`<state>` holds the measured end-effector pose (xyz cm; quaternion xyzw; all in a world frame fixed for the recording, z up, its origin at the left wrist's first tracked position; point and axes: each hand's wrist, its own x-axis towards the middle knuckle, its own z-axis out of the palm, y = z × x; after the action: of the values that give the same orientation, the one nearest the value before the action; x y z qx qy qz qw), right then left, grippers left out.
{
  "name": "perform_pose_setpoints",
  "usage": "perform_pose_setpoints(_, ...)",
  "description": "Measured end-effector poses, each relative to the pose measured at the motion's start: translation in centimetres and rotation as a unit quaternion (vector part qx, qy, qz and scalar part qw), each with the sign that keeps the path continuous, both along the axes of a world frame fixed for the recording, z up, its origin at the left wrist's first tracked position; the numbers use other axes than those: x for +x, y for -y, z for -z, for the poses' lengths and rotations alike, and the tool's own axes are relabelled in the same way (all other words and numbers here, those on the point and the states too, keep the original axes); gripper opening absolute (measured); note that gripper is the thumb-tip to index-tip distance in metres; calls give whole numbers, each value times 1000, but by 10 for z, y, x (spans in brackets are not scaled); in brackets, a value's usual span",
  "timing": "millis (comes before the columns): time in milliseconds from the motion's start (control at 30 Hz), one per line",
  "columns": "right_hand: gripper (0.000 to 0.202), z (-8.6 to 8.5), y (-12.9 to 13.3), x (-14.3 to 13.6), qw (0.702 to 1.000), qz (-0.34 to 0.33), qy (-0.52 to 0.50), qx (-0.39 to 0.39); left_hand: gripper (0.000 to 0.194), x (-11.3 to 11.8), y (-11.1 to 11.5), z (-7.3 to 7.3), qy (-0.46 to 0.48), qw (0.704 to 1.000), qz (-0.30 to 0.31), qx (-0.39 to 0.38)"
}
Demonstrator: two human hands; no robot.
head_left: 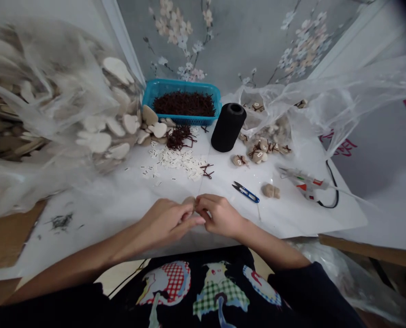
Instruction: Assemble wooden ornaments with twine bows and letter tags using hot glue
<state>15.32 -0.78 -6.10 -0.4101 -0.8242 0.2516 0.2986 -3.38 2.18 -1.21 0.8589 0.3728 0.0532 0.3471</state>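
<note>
My left hand (170,218) is closed round a small beige felt piece (189,201), mostly covered by its fingers. Pressed against the same piece from the other side, my right hand (219,213) has its fingertips pinched together at the edge. Whether a thread runs between them is too small to see. Blue thread snips (245,192) lie to the right of my hands, beside a tied beige piece (271,191). Just beyond my hands are dark brown bows (207,171) and a heap of small white labels (178,159).
A blue basket (148,98) of brown bows stands at the back, near a black thread cone (227,127). On the left bulges a plastic bag (62,91) of beige pieces. Bow-trimmed pieces (259,152) lie by another bag (312,102). A glue gun (308,182) rests at right.
</note>
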Motion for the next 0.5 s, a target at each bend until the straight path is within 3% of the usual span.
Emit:
perform_pose_setpoints(133,16,3,9,0,1000,-4,-24,10,53,13,-19,2,84,992,-43,-83)
perform_pose_setpoints(300,15,4,16,4,991,-15,-124,39,59,36,-37,25,188,959,-111,-181)
perform_pose_setpoints(400,12,1,19,8,982,5,-182,44,62,42,-36,44,229,944,-129,-201)
perform_pose_setpoints(500,10,-4,19,12,971,43,-234,36,67,35,-26,60,239,950,-111,-166)
